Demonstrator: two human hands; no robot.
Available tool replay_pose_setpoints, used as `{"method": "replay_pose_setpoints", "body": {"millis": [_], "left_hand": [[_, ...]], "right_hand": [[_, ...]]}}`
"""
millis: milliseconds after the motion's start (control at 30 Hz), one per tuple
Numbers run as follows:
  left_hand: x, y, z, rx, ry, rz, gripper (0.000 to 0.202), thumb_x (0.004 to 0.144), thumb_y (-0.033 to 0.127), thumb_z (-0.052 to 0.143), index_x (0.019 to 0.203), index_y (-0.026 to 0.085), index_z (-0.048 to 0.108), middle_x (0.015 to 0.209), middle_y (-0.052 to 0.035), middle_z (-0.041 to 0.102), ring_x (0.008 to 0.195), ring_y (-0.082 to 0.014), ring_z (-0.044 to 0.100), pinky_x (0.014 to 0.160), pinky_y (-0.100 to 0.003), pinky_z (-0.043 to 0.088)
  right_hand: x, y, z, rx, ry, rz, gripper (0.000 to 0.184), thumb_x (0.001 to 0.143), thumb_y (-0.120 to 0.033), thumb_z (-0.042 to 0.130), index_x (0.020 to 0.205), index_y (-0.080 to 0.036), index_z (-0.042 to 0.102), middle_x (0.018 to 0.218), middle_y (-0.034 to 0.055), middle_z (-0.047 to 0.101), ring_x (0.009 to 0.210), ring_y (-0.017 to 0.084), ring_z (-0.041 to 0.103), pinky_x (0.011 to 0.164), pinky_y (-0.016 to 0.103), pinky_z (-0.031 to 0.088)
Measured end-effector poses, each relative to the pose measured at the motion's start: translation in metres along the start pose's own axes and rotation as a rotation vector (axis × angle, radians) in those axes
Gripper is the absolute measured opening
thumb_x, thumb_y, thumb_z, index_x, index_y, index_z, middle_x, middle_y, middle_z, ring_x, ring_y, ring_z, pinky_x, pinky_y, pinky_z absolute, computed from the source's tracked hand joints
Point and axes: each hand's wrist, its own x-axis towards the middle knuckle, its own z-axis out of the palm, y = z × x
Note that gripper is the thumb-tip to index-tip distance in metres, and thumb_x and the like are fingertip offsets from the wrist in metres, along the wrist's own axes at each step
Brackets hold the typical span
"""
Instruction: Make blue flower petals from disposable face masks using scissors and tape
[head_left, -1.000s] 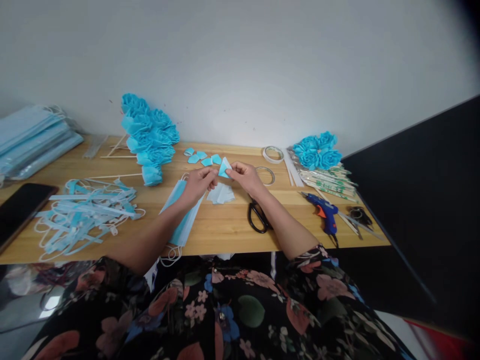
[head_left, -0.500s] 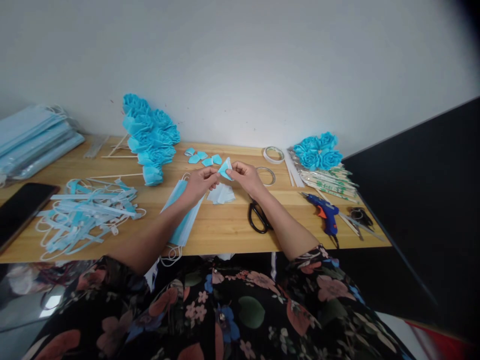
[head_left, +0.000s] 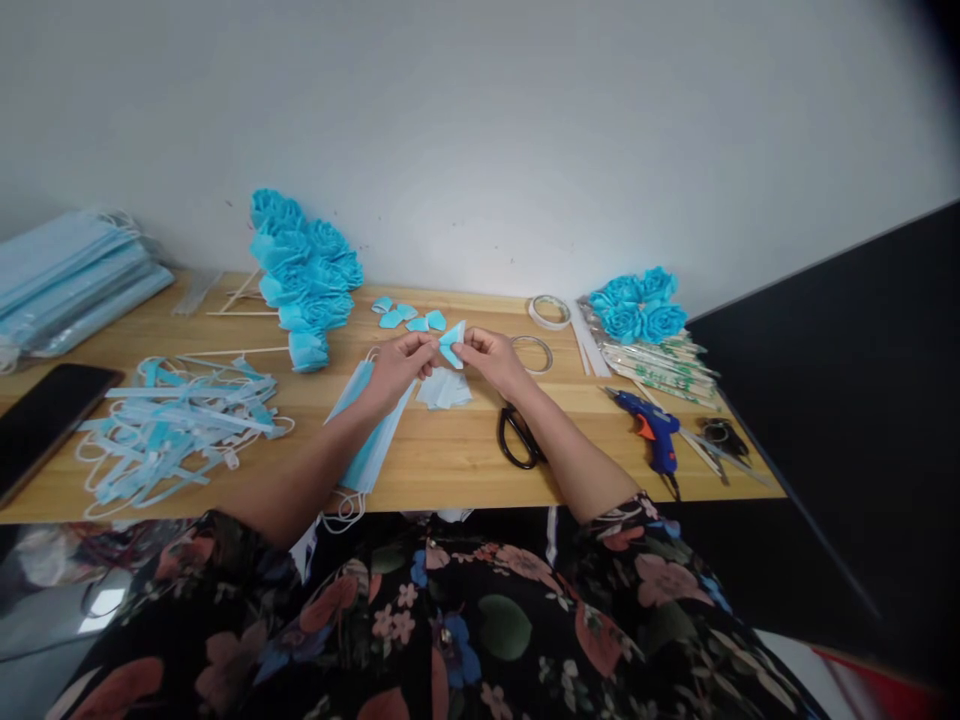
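A small folded blue fabric piece [head_left: 451,346] is pinched between my left hand [head_left: 396,368] and my right hand [head_left: 491,358] just above the wooden table [head_left: 442,455]. Both hands have their fingers closed on it. Right below them lies a small stack of pale cut pieces [head_left: 444,390]. A blue face mask [head_left: 367,440] lies under my left forearm. Several small blue petals [head_left: 409,315] lie just beyond my hands.
Black scissors [head_left: 516,437] lie by my right forearm. Tape rolls [head_left: 547,311], a blue glue gun [head_left: 652,428], wooden sticks and blue fabric roses [head_left: 637,303] sit right. A rose bunch [head_left: 304,265], cut mask strips [head_left: 176,425], a phone [head_left: 41,420] and stacked masks [head_left: 71,280] sit left.
My hands have barely moved; the folded blue piece has been turned slightly between my fingers.
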Motion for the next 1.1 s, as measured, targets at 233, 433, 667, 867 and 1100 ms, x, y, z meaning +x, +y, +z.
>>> {"method": "replay_pose_setpoints", "body": {"millis": [233, 433, 667, 867, 1100], "left_hand": [[0.0018, -0.0037, -0.0019, 0.022, -0.001, 0.021, 0.029, 0.075, 0.043, 0.07, 0.065, 0.017, 0.062, 0.058, 0.001, 0.061, 0.05, -0.0082, 0.051, 0.051, -0.022, 0.041], [0.0013, -0.0027, -0.0015, 0.045, -0.003, 0.033, 0.031, 0.076, 0.043, 0.068, 0.062, 0.017, 0.061, 0.057, 0.0009, 0.06, 0.05, -0.0084, 0.05, 0.051, -0.022, 0.04], [0.0003, -0.0025, -0.0013, 0.056, -0.014, 0.055, 0.032, 0.079, 0.044, 0.067, 0.064, 0.018, 0.061, 0.058, 0.0001, 0.061, 0.051, -0.0094, 0.051, 0.051, -0.022, 0.041], [-0.0002, -0.0018, -0.0006, 0.055, -0.032, 0.038, 0.042, 0.083, 0.054, 0.062, 0.063, 0.017, 0.062, 0.059, -0.0018, 0.062, 0.051, -0.0101, 0.053, 0.051, -0.023, 0.043], [-0.0006, -0.005, 0.0013, 0.049, -0.068, -0.039, 0.031, 0.073, 0.045, 0.074, 0.068, 0.018, 0.059, 0.06, 0.0011, 0.063, 0.05, -0.0088, 0.052, 0.051, -0.023, 0.042]], "right_hand": [[-0.0005, -0.0021, 0.0003, 0.013, -0.019, 0.014, 0.037, 0.076, -0.052, 0.072, 0.071, -0.019, 0.055, 0.063, -0.0045, 0.051, 0.06, 0.01, 0.04, 0.058, 0.025, 0.03], [-0.0004, 0.0, 0.0, -0.007, -0.033, 0.013, 0.039, 0.076, -0.054, 0.071, 0.071, -0.019, 0.056, 0.063, -0.0046, 0.05, 0.059, 0.01, 0.039, 0.057, 0.025, 0.028], [-0.0007, 0.0025, 0.0002, -0.028, -0.031, -0.008, 0.041, 0.079, -0.053, 0.07, 0.066, -0.02, 0.05, 0.061, -0.0053, 0.047, 0.059, 0.009, 0.036, 0.057, 0.025, 0.027], [-0.0005, 0.0036, -0.0009, -0.066, 0.013, -0.034, 0.04, 0.08, -0.053, 0.069, 0.066, -0.02, 0.05, 0.062, -0.0045, 0.049, 0.06, 0.01, 0.038, 0.058, 0.026, 0.029], [0.0008, 0.0053, 0.0001, -0.066, 0.042, -0.034, 0.039, 0.079, -0.052, 0.069, 0.065, -0.021, 0.049, 0.062, -0.0044, 0.047, 0.061, 0.011, 0.038, 0.059, 0.026, 0.031]]}}
